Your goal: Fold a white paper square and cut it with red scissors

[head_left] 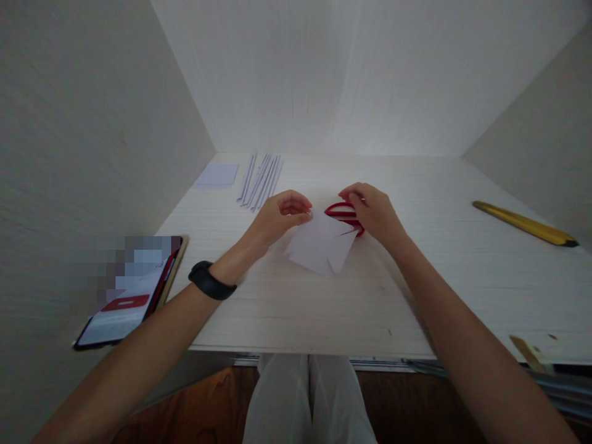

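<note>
White paper sheet (321, 246) lies mid-desk, pinched at its 10 o'clock corner by the left hand (280, 217). At its 2 o'clock edge the right hand (374, 213) grips the red scissors (343, 214), blades hidden under the paper. One sheet, one pair. Bare desk (287, 308) spreads toward 6 o'clock. One bundle of paper strips (259, 180) lies at 11, one yellow knife (525, 223) at 3, one phone (132, 290) at 8.
</note>
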{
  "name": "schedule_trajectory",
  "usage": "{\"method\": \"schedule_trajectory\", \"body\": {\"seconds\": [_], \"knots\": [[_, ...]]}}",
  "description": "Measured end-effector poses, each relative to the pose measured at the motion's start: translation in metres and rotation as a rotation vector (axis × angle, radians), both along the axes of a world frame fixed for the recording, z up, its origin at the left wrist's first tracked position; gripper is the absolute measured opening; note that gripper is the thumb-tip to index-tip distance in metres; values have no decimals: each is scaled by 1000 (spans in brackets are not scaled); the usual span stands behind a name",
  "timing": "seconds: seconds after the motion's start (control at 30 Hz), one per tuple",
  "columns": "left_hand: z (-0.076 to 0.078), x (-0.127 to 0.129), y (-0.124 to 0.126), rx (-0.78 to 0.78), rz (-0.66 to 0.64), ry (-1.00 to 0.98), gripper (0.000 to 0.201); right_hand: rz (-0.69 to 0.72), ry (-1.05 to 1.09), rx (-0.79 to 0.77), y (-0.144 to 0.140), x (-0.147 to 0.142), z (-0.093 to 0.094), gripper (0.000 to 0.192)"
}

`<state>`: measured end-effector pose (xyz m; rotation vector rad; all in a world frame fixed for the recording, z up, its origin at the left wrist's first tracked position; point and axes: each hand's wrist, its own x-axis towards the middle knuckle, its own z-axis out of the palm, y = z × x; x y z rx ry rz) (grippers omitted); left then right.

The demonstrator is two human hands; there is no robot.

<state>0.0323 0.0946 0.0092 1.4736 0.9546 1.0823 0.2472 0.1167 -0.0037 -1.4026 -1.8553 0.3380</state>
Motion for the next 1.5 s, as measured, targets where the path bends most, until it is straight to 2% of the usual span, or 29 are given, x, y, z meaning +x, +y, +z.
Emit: {"method": "schedule_trajectory", "body": {"seconds": [0.07,0.17,0.23,0.37,0.5,0.73,1.0,1.17,1.5], "knots": [[-1,0,-1,9,-4,15,20,51,203,-49,-3,-4,7,34],[-1,1,-1,28,-13,28,18,231,415,-228,-11,-12,15,46],[0,2,-2,36,-22,38,15,302,399,-319,-15,-18,17,44],[4,2,-4,36,-13,55,13,407,241,-290,-19,-27,14,31],[6,2,-5,8,-2,28,13,465,334,-376,-21,-30,10,27],[4,1,-3,-19,0,-7,16,446,487,-452,-18,-31,8,19],[5,3,-4,-9,41,7,20,371,483,-377,-18,-28,11,18],[2,4,-4,-12,-13,71,25,355,494,-330,-17,-27,9,20],[-2,2,-3,-96,-30,70,30,331,510,-410,-23,-29,17,21]]}}
